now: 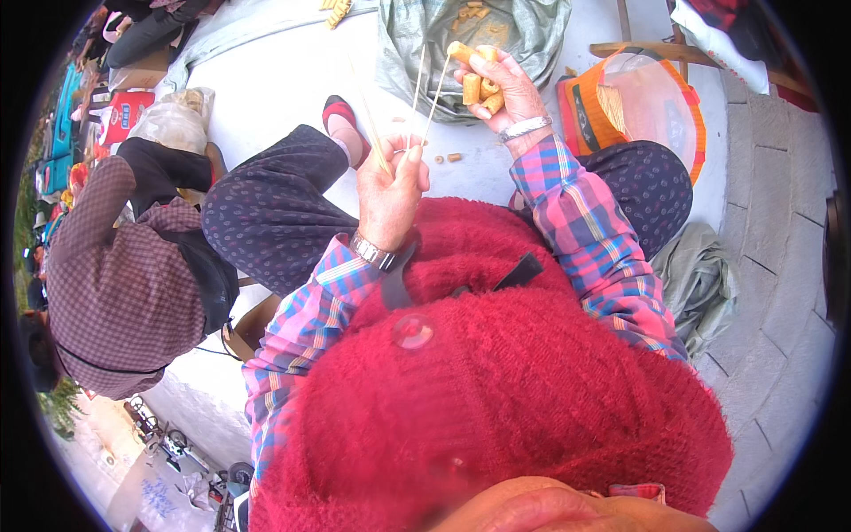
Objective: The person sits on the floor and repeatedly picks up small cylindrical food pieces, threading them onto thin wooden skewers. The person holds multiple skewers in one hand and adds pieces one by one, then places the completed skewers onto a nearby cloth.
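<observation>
My left hand (391, 193), with a metal watch at its wrist, grips several thin bamboo skewers (417, 90) that fan upward. One skewer's tip meets the end of a short tan tubular food piece (460, 51); whether it has gone in, I cannot tell. That piece is held by my right hand (515, 93), which also cups several more tan tubular pieces (471, 88) in its fingers. Beyond my right hand lies an opened grey-green woven plastic sack (402, 73), with loose tan pieces (473, 12) inside. Two small pieces (454, 157) rest on the white ground between my feet.
An orange-edged bag (697, 126) holding a bundle of skewers (613, 110) stands by my right knee. Skewered tan pieces (339, 13) lie at the top. Another person (126, 286) sits close on my left. A crumpled woven sack (698, 286) lies at right, beside grey paving (764, 219).
</observation>
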The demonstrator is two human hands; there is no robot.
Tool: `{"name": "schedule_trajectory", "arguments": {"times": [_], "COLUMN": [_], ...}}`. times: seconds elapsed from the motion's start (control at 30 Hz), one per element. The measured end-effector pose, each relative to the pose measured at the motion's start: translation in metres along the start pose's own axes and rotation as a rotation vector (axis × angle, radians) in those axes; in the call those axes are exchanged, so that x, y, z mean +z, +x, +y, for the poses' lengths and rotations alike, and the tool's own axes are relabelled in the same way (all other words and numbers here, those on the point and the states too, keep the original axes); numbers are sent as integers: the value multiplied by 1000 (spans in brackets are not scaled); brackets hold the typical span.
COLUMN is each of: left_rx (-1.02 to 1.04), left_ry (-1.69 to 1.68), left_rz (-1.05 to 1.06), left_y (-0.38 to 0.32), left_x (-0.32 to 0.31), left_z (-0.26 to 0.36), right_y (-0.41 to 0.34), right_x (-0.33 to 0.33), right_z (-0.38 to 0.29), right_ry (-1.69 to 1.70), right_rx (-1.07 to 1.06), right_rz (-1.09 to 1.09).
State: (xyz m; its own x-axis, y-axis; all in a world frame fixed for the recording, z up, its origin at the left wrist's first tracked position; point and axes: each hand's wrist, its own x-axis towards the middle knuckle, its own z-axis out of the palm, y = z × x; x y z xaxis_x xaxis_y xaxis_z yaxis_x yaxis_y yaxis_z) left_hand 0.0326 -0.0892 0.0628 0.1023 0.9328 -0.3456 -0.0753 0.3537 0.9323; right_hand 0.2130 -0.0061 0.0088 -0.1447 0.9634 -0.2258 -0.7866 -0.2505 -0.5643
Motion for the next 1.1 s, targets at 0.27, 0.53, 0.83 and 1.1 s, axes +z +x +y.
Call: {"name": "schedule_trajectory", "arguments": {"times": [0.27,0.53,0.83,1.1], "left_rx": [21,65,71,76], "left_ry": [7,61,76,101], "left_rz": [21,23,4,12], "left_y": [-1,1,1,0], "left_x": [2,1,-2,-3], "left_z": [-5,-11,-11,-10], "right_y": [7,10,10,9], "right_x": [-7,-14,-12,-8], "right_z": [0,0,1,0], "right_ry": [-4,5,2,-58], "right_rx": [-6,32,43,38], "right_rz": [23,-35,-12,-27]}}
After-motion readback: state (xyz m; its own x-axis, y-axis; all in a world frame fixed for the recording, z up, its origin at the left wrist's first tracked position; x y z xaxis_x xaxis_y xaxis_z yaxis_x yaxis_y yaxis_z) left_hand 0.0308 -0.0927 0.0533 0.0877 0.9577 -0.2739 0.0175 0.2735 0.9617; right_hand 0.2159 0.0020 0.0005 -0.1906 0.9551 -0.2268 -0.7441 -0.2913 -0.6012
